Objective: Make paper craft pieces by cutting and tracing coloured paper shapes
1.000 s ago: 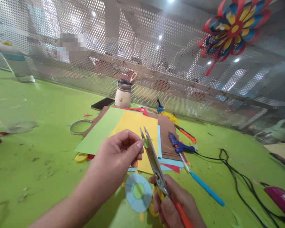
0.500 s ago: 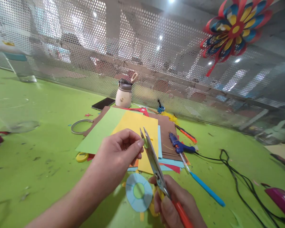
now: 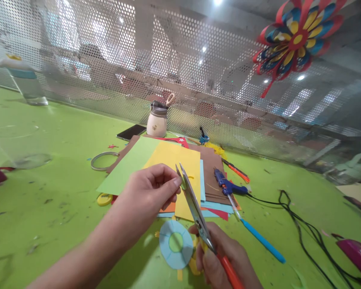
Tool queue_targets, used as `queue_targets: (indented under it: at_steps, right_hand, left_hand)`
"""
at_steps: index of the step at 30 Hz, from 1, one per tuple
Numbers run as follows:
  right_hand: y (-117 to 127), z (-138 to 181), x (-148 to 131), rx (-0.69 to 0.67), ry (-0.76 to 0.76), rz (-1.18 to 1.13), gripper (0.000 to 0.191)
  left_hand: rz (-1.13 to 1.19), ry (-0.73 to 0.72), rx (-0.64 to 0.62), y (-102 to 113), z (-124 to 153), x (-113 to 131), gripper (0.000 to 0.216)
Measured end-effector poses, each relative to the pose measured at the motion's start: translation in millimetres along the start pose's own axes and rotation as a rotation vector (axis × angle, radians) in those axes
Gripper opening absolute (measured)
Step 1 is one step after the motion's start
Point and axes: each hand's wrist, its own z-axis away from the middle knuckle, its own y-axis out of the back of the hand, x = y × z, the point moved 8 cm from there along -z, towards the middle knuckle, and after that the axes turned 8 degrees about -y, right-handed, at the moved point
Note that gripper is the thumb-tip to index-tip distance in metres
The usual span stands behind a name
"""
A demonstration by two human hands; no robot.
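My left hand (image 3: 147,200) pinches a tiny green paper piece (image 3: 183,184) between thumb and fingertips. The piece sits between the slightly parted blades of the scissors (image 3: 195,208). My right hand (image 3: 225,261) grips the scissors by their orange and yellow handles, low in view. Below the hands a light blue paper circle with a green centre (image 3: 175,243) lies on the green table (image 3: 54,200). Behind the hands is a stack of coloured paper sheets (image 3: 168,160), green and yellow on top.
A blue glue gun (image 3: 227,185) with a black cord (image 3: 301,224) lies right of the stack, by a blue pen (image 3: 258,237). A cream bottle (image 3: 156,119), phone (image 3: 130,131) and tape ring (image 3: 102,160) lie behind. A perforated metal screen (image 3: 198,60) carries a paper flower (image 3: 295,38).
The scissors and both hands have shifted very slightly up and left. The grip on the paper piece is the same.
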Motion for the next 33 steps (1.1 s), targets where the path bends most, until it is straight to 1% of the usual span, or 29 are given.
queue_targets:
  at_steps: [8,13,17,23,26,28,31,33]
  right_hand:
    - [1,-1,-2,-0.082,-0.028,-0.015,0.072]
    - [7,-1,-7,-0.127,-0.015,0.03,0.071]
    - [9,-1,-7,-0.187,-0.053,0.047,0.07]
    - [14,-3,-12,-0.222,0.007,0.107,0.061]
    - [18,-4,-14,-0.258,0.026,0.117,0.055]
    - [23,-4,-17,-0.235,0.048,0.123,0.054]
    - [29,-5,-19,-0.19,0.056,0.096,0.06]
    - [26,-6,-14,-0.217,0.009,0.034,0.064]
  left_hand:
    - [-0.129,-0.031,-0.026,5,-5,1,0.016]
    - [-0.14,-0.019,-0.038,7,-7,-1,0.017]
    - [-0.17,-0.005,-0.042,8,-8,-3,0.016]
    - [-0.187,0.029,-0.073,9,-10,-4,0.016]
    - [-0.135,0.059,-0.09,8,-11,-7,0.016]
    - [-0.042,0.066,-0.087,6,-11,-9,0.016]
    - [0.147,0.063,-0.02,3,-9,-10,0.017]
    - [0.253,0.054,0.04,1,-6,-10,0.017]
